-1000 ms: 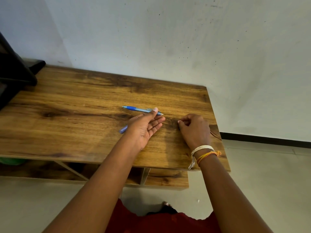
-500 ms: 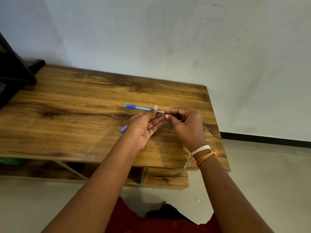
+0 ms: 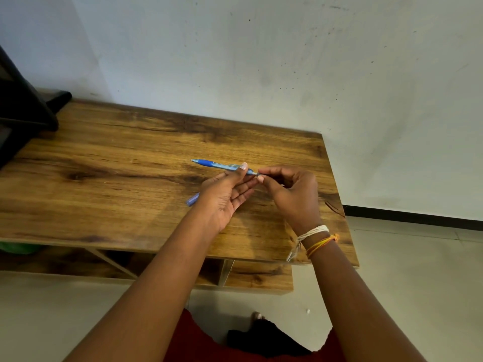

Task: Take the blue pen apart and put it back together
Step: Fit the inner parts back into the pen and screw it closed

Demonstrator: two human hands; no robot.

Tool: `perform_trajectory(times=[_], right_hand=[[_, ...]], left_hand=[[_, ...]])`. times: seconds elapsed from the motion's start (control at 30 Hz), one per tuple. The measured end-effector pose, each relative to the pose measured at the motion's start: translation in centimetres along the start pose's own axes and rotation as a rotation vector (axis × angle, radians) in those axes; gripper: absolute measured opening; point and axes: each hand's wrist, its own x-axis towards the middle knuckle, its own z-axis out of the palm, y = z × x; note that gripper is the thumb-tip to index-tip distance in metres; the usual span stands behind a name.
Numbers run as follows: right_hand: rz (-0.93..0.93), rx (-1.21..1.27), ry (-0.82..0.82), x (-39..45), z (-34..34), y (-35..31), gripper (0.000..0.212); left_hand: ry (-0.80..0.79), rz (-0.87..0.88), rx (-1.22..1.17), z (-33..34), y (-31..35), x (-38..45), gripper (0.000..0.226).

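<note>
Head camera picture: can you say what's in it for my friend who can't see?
Two hands meet at the end of a blue pen over a wooden table: left hand open beside it, right hand pinching its tip.

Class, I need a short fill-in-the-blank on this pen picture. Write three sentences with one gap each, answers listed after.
1. The blue pen lies on a ______ table.
2. The right hand pinches at the pen's end, and its wrist wears white and ______ threads.
3. A loose blue piece peeks out beside the ______ hand.

Answers: wooden; orange; left
</note>
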Motion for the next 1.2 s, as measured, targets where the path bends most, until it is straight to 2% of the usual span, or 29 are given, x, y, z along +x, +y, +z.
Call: perform_trajectory(times=[0.33, 0.5, 0.6, 0.7, 1.2], right_hand=[[0.028, 0.013, 0.024, 0.1, -0.2, 0.1, 0.014], [0.057, 0.116, 0.050, 0.1, 0.0, 0.1, 0.010], [0.124, 0.285, 0.011, 0.1, 0.3, -0.1, 0.009], [0.167, 0.402, -0.034, 0.0, 0.6, -0.4, 0.016], [0.226, 0.500, -0.035, -0.4, 1.7, -0.4, 0.019]], left_hand=[[-0.025, -0.011, 0.061, 0.1, -0.3, 0.0, 0.008], [-0.054, -0.016, 0.015, 0.1, -0.2, -0.1, 0.009], [-0.045, -0.006, -0.025, 0.3, -0.2, -0.1, 0.008], [-0.033, 0.014, -0.050, 0.3, -0.2, 0.0, 0.010], [-0.012, 0.036, -0.038, 0.6, -0.4, -0.3, 0.007]])
